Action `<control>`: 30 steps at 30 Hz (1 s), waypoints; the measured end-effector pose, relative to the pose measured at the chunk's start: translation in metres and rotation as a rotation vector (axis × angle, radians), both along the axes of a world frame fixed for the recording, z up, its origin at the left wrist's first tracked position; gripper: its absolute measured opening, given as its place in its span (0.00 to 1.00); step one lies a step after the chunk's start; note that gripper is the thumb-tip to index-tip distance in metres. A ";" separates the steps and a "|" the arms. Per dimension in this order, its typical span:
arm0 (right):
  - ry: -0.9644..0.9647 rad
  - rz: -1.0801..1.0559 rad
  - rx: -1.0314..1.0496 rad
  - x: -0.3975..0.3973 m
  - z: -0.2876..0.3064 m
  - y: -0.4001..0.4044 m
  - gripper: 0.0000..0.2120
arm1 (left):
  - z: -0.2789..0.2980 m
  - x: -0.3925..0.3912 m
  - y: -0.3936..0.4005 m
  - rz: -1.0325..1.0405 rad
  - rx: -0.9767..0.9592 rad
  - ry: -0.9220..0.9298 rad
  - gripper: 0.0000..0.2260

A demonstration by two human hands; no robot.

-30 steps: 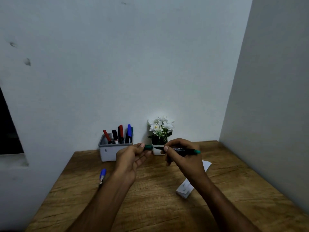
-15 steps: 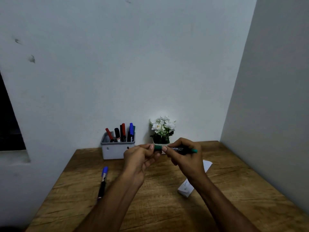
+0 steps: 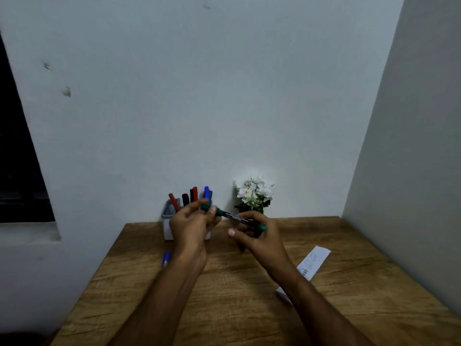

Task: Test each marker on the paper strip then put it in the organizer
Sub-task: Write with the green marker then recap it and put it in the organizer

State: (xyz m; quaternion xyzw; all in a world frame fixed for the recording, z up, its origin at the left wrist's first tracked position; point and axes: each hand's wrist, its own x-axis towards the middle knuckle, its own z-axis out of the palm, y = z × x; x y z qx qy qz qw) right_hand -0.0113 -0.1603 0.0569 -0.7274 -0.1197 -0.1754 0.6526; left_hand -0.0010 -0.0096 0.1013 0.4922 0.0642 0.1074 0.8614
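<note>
1. We see two hands up above a wooden table (image 3: 237, 308), in front of a white wall.
2. The left hand (image 3: 190, 227) has its fingers curled round the green cap end of a green marker (image 3: 233, 217).
3. The right hand (image 3: 257, 236) holds the other end of the same marker, with its fingers bent round the black barrel.
4. The marker is in the air between the hands, tilted, with its left end higher and farther.
5. A grey organizer (image 3: 167, 221) stands at the far side of the table by the wall, partly hidden behind the left hand.
6. Red, black and blue markers stand up in it.
7. A blue marker (image 3: 166, 258) lies on the table, to the left of the left arm.
8. The white paper strip (image 3: 313, 263) lies on the table to the right, partly under the right arm.
9. A small pot of white flowers (image 3: 254, 193) stands by the wall, just right of the organizer.
</note>
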 end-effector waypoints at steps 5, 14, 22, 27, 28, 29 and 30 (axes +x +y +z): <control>0.155 -0.051 -0.344 0.022 -0.015 -0.002 0.14 | 0.015 0.027 0.035 0.296 0.454 -0.224 0.10; 0.107 -0.008 -0.420 0.030 -0.012 0.010 0.13 | 0.029 0.081 0.034 0.418 0.880 -0.436 0.13; 0.136 -0.011 -0.386 0.033 -0.019 -0.001 0.12 | 0.009 0.111 0.023 0.403 1.065 -0.376 0.11; 0.159 0.001 -0.384 0.033 -0.022 -0.002 0.13 | -0.005 0.118 0.020 0.397 1.199 -0.305 0.09; 0.159 0.001 -0.392 0.033 -0.023 -0.002 0.14 | -0.006 0.119 0.020 0.386 1.200 -0.297 0.08; 0.158 -0.001 -0.404 0.033 -0.024 -0.001 0.14 | -0.008 0.120 0.019 0.371 1.195 -0.288 0.08; 0.157 -0.003 -0.414 0.033 -0.025 -0.001 0.14 | -0.010 0.121 0.018 0.363 1.194 -0.282 0.08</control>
